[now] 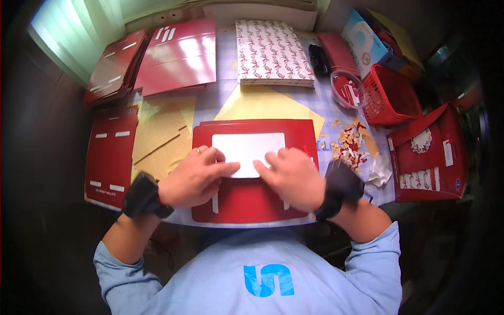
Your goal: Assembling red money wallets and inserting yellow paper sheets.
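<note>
White card: left hand, right hand atop, angled inward.

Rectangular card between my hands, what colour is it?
The rectangular card is white where its face shows, seen in the head view.

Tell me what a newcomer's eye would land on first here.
Probably the white card at the centre, with the left hand and right hand at its near side, over a red cardboard sheet. Next, perhaps, the stack of patterned sheets at top centre, then the red plastic basket at upper right, above scattered paper scraps.
</note>
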`<action>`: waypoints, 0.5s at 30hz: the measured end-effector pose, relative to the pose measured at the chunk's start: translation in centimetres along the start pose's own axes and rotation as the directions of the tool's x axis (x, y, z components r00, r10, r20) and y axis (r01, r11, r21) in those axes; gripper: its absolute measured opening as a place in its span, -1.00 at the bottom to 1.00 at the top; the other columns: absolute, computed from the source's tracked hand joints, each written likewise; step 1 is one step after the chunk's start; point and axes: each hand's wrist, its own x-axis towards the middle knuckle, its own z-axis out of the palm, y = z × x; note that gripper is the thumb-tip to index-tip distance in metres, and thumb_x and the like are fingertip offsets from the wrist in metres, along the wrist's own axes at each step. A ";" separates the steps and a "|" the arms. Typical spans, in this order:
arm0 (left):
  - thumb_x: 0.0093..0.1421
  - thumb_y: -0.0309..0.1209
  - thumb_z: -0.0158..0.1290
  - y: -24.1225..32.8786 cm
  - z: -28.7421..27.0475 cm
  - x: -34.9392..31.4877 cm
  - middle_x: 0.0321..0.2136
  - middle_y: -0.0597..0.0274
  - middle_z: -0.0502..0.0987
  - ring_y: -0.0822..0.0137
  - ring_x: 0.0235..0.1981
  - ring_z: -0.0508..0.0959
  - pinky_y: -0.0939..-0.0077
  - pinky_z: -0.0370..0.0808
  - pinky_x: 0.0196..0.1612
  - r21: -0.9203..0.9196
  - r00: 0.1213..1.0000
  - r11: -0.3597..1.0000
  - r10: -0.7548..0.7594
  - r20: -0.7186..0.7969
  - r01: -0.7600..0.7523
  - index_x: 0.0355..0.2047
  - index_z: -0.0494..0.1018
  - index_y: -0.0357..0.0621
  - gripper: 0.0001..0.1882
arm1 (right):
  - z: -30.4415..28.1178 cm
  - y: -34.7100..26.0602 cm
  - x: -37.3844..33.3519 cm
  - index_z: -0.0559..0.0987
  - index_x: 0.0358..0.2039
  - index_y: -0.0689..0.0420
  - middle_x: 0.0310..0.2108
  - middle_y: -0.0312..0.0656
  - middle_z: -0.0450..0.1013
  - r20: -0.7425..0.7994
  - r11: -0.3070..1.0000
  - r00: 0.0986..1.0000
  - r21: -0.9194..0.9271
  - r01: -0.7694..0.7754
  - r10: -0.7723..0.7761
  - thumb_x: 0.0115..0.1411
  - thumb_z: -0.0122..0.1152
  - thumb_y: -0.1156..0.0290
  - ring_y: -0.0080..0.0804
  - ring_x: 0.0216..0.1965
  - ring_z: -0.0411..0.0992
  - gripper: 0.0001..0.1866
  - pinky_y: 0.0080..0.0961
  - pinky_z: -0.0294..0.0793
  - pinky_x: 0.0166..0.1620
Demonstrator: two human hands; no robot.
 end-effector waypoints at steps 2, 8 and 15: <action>-0.05 -0.56 0.22 0.5 -0.5 -0.2 -0.08 0.04 0.39 0.06 -0.13 0.44 0.28 0.42 -0.01 -0.417 0.981 0.900 -0.177 -0.079 0.128 0.22 0.27 -0.17 -0.25 | -0.7 2.2 0.7 0.59 -0.19 0.15 -0.42 -0.09 0.44 0.192 0.971 0.978 0.204 -0.122 0.083 0.08 0.18 0.46 -0.11 -0.37 0.47 -0.76 -0.24 0.45 -0.29; -0.17 -0.17 0.38 4.5 -0.7 -0.7 0.07 -0.08 0.33 -0.07 0.08 0.38 0.16 0.36 0.15 0.026 0.967 0.994 -0.097 -0.235 0.106 0.18 0.27 -0.20 -0.09 | 0.4 4.8 1.6 0.46 -0.08 0.24 -0.30 0.07 0.49 0.058 0.861 0.915 0.318 -0.396 0.399 0.17 0.23 0.25 0.08 -0.30 0.50 -0.61 -0.12 0.50 -0.19; -0.16 -0.12 0.32 4.7 0.5 -1.4 -0.03 -0.16 0.43 -0.11 0.06 0.43 0.16 0.42 0.11 0.133 0.993 0.988 -0.059 -0.105 0.073 -0.09 0.44 -0.37 -0.30 | -3.2 0.6 -1.4 0.45 -0.05 0.21 -0.17 0.03 0.40 0.067 0.915 0.973 0.330 -0.231 0.221 0.02 0.38 0.25 0.01 -0.22 0.44 -0.48 -0.23 0.46 -0.14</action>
